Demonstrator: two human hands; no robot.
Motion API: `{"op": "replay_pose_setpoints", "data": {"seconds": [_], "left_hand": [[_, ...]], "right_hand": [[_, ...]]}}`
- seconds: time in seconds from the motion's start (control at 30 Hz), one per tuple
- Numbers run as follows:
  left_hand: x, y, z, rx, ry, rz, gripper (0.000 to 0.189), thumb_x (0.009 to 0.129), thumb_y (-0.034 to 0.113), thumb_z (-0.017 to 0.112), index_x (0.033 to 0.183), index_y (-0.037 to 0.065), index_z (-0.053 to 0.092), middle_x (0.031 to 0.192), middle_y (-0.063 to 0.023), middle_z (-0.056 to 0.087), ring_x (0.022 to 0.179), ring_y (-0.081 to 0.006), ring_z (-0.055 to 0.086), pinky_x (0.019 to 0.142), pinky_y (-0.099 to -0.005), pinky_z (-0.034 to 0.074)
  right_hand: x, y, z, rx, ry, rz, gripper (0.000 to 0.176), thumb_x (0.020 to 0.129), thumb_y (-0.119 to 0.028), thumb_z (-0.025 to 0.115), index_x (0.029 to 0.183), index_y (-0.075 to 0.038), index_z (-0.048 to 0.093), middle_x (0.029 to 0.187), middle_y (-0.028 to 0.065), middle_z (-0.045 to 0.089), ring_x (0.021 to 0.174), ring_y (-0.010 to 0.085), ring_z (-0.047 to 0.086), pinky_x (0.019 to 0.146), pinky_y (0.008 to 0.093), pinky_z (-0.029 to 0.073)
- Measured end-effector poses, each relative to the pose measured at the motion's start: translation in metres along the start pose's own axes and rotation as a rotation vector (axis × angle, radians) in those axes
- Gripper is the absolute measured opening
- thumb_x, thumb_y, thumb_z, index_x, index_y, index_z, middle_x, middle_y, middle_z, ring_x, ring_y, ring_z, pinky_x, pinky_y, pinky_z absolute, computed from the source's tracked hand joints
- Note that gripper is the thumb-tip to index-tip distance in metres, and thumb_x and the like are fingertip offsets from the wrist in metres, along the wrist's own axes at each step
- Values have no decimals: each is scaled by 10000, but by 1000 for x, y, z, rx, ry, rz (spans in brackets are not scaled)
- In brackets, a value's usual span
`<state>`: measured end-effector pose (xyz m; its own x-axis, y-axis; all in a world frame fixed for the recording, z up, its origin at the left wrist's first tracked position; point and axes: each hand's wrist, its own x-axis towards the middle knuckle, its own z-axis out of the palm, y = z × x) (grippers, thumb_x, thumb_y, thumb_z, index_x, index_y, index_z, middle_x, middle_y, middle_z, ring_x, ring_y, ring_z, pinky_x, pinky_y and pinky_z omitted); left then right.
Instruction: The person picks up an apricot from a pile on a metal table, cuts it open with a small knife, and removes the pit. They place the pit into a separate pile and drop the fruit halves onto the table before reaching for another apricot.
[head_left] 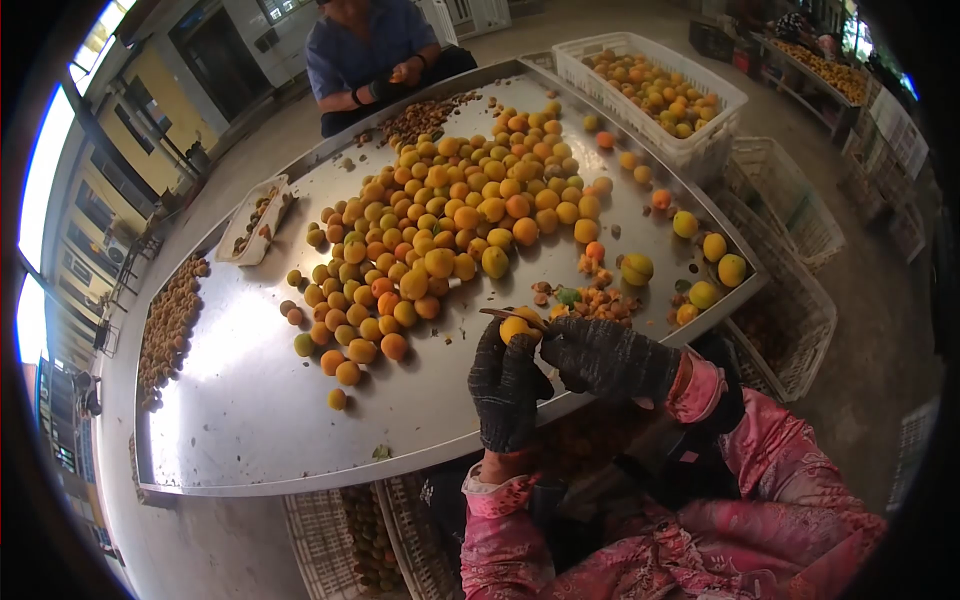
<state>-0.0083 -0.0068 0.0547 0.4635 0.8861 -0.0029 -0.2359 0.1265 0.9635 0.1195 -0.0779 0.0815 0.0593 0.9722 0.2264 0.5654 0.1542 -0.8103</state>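
Note:
Over the near edge of the metal table (pixel 240 410), my left hand (pixel 506 390), in a dark knitted glove, has its fingers closed around a yellow-orange apricot (pixel 513 331). My right hand (pixel 612 358), gloved alike, is closed on a small knife whose thin curved blade (pixel 496 312) lies across the top of the fruit. The knife's handle is hidden in the glove. Just beyond my right hand is a small heap of orange fruit scraps (pixel 603 306). A large heap of whole apricots (pixel 440 215) covers the middle of the table.
Brown pits (pixel 168 330) line the table's left edge, near a white tray (pixel 243 250). Another pit pile (pixel 425 118) lies at the far side, before a seated person (pixel 365 50). A white crate (pixel 735 105) of apricots stands far right. More crates (pixel 815 340) sit beside and below the table.

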Motion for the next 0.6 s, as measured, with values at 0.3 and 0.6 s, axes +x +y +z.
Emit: {"op": "replay_pose_setpoints", "data": {"seconds": [0.3,0.6], "left_hand": [[5,-22,5,-149,102,-63,408,913,426,462,951,32,564,680,-5,531,539,-94,484,477,-212,388],[5,-4,-8,-20,-19,-66,357,909,376,486,955,30,562,607,6,515,516,-68,461,462,-201,355]], "right_hand": [[-11,44,57,-411,306,-175,370,876,-195,529,1186,4,493,830,181,613,685,315,610,556,393,477],[-10,25,37,-267,273,-196,322,851,-117,541,1137,28,521,918,170,615,775,297,623,632,377,495]]}}
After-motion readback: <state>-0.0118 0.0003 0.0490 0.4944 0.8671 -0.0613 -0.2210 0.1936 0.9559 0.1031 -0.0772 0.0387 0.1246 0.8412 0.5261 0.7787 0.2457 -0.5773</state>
